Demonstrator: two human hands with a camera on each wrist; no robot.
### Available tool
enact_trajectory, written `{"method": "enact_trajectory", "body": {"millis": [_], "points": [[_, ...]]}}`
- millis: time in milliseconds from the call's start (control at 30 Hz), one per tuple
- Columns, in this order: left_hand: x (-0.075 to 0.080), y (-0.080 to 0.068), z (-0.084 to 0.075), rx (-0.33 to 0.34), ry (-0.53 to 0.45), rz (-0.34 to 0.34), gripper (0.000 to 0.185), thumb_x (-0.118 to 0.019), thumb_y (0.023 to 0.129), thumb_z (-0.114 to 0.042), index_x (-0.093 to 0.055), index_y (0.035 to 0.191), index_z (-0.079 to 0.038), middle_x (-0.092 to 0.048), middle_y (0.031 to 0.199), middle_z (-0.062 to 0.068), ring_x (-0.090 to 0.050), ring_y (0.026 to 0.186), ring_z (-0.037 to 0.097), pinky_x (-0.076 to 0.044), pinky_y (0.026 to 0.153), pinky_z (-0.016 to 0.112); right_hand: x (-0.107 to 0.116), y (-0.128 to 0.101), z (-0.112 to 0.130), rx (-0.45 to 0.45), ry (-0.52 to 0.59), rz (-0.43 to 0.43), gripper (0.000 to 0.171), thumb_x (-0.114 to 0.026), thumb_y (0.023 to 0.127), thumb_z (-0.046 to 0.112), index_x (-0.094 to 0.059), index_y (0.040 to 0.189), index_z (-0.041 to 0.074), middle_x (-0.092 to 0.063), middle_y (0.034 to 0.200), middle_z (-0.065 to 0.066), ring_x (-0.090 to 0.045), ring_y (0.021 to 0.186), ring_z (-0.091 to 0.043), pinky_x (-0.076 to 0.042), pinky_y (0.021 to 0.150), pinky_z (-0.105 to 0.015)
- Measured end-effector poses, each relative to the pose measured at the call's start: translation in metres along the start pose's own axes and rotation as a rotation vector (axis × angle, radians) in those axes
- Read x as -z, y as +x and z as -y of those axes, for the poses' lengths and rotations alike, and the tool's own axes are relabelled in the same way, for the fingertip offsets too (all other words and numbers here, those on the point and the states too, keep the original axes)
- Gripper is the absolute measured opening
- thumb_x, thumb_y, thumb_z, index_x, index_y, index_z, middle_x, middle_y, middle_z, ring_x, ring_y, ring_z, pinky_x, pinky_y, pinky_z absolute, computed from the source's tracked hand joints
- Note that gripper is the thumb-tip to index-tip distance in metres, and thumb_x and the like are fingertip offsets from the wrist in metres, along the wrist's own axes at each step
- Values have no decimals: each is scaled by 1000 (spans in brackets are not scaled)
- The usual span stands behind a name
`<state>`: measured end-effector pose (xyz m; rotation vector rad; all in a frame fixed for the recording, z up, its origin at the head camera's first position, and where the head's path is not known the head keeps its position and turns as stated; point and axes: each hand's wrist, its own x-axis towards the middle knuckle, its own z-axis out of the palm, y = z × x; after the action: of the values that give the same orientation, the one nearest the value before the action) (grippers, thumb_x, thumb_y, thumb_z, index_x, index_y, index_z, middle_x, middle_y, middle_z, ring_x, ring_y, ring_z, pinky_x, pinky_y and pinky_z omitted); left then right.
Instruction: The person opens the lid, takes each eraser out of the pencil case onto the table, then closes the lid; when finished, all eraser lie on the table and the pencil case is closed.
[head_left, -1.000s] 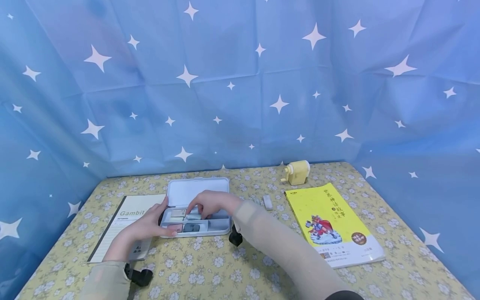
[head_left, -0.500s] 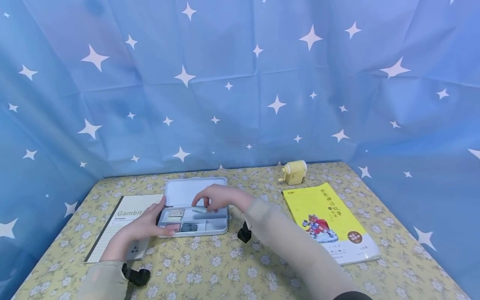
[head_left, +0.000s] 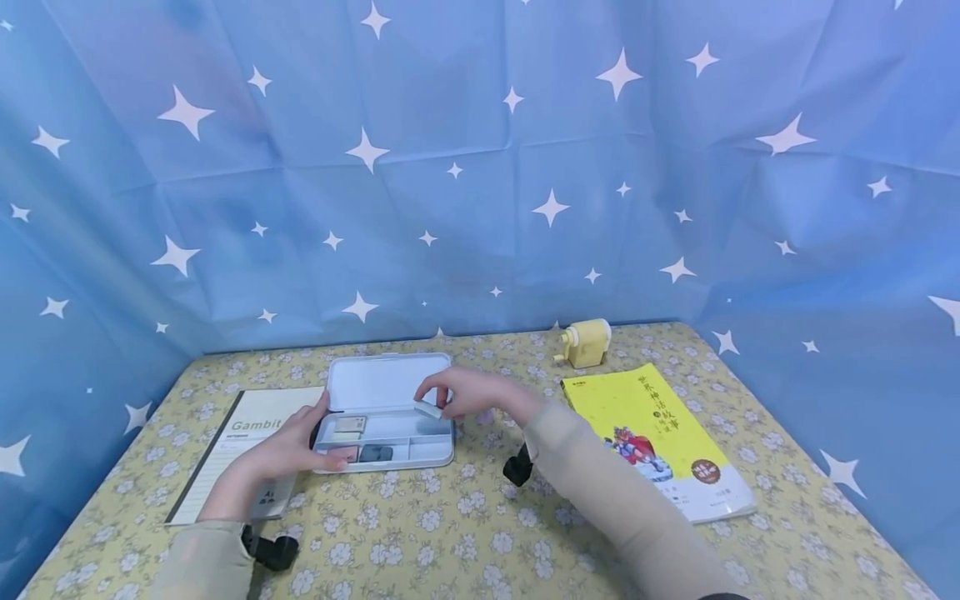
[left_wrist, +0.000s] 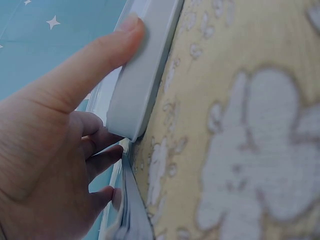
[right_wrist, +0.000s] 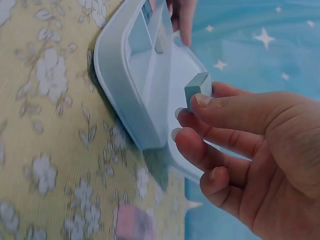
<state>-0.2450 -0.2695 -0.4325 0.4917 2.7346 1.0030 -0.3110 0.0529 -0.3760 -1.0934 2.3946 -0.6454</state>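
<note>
Cream notebook (head_left: 243, 427) lies leftmost. Your left hand (head_left: 279, 447) grips the case (head_left: 384, 382) by its left end, thumb on the front wall; apply steady, moderate pressure to prevent tipping. Pink piece (head_left: 345, 453) and dark piece (head_left: 377, 452) sit in the front-left compartment. Your right hand (head_left: 468, 392) pinches the pale block (right_wrist: 197, 89) above the case's right end. Hold the block level and clear of the rim; excess squeeze could make it slip. Sharpener (head_left: 587, 344) and book (head_left: 651, 442) lie farther right.

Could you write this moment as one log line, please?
right hand: pinches blue block over case | left hand: holds case's left end | lid: open | front-left slot: pink block, dark block
</note>
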Motion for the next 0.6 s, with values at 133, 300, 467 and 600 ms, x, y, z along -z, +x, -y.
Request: {"method": "enact_trajectory", "body": {"millis": [133,300,467,600], "points": [[0,0,1,1,3,3,123,-84,73,-42,-1,153,3,-32,140,28,-38,123,40,-32,99,58,4,-14,-5,-36,67,-32,44,-59,93,-1,-57,134,16,-60,99,-1,-64,70,-35,-52,61,-38],[1,0,1,-1,13,5,123,-83,73,-42,-1,153,3,-30,142,30,-35,126,44,-31,98,60,11,-32,-15,-56,142,-66,46,-57,92,-3,-54,137,11,-60,100,-3,-66,71,-37,-53,66,-48],[1,-1,0,-1,14,4,123,-84,73,-42,-2,153,3,-28,142,32,-32,127,47,-30,98,63,17,-50,-27,-60,55,-111,47,-61,92,2,-53,137,10,-61,97,0,-64,77,-22,-49,66,-36],[1,0,-1,2,19,4,123,-83,73,-44,-2,153,4,-31,141,30,-36,125,44,-31,98,60,22,-65,-35,-85,15,-141,45,-63,93,5,-53,136,11,-61,95,2,-63,77,-20,-48,67,-33]]}}
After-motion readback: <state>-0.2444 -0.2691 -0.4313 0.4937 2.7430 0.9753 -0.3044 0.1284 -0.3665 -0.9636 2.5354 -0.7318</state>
